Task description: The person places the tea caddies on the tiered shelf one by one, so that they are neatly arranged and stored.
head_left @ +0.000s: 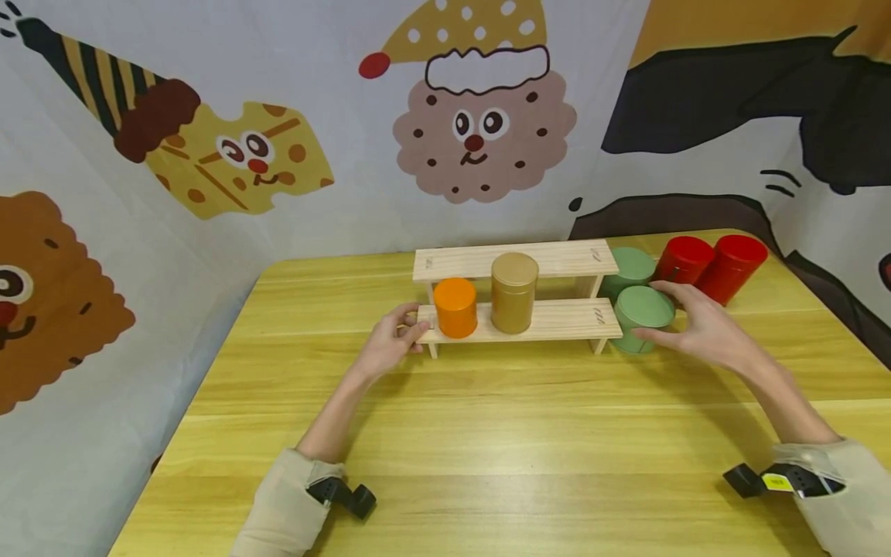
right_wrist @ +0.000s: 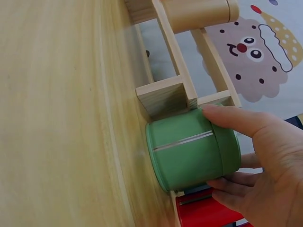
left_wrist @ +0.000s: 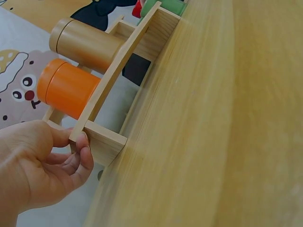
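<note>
So, right hand (head_left: 703,325) on the front green can (head_left: 636,321), left hand (head_left: 386,340) on the wooden shelf (head_left: 567,313)

With my right hand I hold the can from the side. My thumb is at the front and my fingers go round the back, up near the lid (head_left: 645,303). With my left hand I pinch the left end of the shelf's lower board, thumb on top and fingers curled below.

The front green can is short, fat and round. It is a soft green, with a flat lid, and a thin shiny line runs down its side. It stands on the table (head_left: 452,456), right by the right end of the lower board. Its lid faces up, so its middle line goes straight up and down.

The shelf is pale wood, with two boards like steps, and the back one is higher. It is long and thin, and its long way runs from left to right.

On the lower board stand a bright orange can (head_left: 455,309) and a taller gold can (head_left: 513,295). Behind my can is the other green can (head_left: 630,265), and past my right fingers are two red cans (head_left: 685,261). Farther back hangs a white cloth (head_left: 299,46) with funny food faces.
</note>
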Demonstrator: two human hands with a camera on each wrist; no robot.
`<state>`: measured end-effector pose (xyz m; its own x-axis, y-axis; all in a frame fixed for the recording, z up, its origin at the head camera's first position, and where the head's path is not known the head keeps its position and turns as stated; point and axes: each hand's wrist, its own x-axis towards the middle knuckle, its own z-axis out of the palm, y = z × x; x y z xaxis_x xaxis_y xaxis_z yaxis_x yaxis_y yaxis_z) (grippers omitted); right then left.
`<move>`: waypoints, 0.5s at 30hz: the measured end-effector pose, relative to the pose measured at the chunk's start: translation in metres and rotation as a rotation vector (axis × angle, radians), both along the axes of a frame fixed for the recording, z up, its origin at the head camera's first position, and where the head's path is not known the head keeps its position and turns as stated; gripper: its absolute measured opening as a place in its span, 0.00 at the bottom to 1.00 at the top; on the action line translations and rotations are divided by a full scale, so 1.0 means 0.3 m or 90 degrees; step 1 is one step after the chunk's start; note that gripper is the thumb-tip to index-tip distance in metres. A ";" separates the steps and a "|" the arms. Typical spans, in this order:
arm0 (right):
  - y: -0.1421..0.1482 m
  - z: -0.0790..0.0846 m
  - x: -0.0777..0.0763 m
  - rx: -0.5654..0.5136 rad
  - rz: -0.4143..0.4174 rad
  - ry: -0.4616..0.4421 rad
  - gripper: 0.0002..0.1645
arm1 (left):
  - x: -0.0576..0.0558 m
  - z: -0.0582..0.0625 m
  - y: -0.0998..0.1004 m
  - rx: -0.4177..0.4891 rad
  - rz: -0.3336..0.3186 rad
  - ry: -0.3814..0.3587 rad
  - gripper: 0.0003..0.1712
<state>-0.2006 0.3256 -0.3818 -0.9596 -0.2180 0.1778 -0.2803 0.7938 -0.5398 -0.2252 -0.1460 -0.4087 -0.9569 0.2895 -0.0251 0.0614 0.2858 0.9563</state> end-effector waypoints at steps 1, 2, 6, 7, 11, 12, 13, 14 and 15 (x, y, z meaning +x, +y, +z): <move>-0.002 -0.001 0.000 0.002 -0.001 -0.001 0.51 | 0.000 0.000 0.000 0.000 0.000 0.000 0.33; -0.003 -0.002 -0.001 0.004 -0.002 -0.001 0.51 | 0.000 0.000 0.000 -0.001 0.001 0.000 0.33; -0.006 -0.003 -0.002 0.008 -0.005 0.003 0.51 | -0.001 0.002 0.002 -0.002 0.005 -0.005 0.33; -0.006 -0.004 -0.002 0.008 -0.005 0.004 0.51 | -0.001 0.002 0.003 -0.002 0.005 -0.007 0.33; -0.007 -0.003 0.000 0.011 -0.010 0.010 0.51 | -0.001 0.001 0.003 -0.001 0.004 -0.010 0.34; -0.007 -0.002 0.001 0.011 -0.012 0.012 0.50 | -0.001 0.000 0.002 -0.001 0.003 -0.011 0.34; -0.008 -0.001 0.002 0.010 -0.013 0.016 0.50 | -0.001 0.000 0.002 -0.001 0.003 -0.011 0.34; -0.008 0.001 0.002 0.010 -0.015 0.020 0.50 | -0.002 0.000 0.002 -0.001 0.002 -0.012 0.34; -0.007 0.003 0.003 0.011 -0.018 0.025 0.50 | -0.003 0.001 0.002 -0.002 0.001 -0.013 0.34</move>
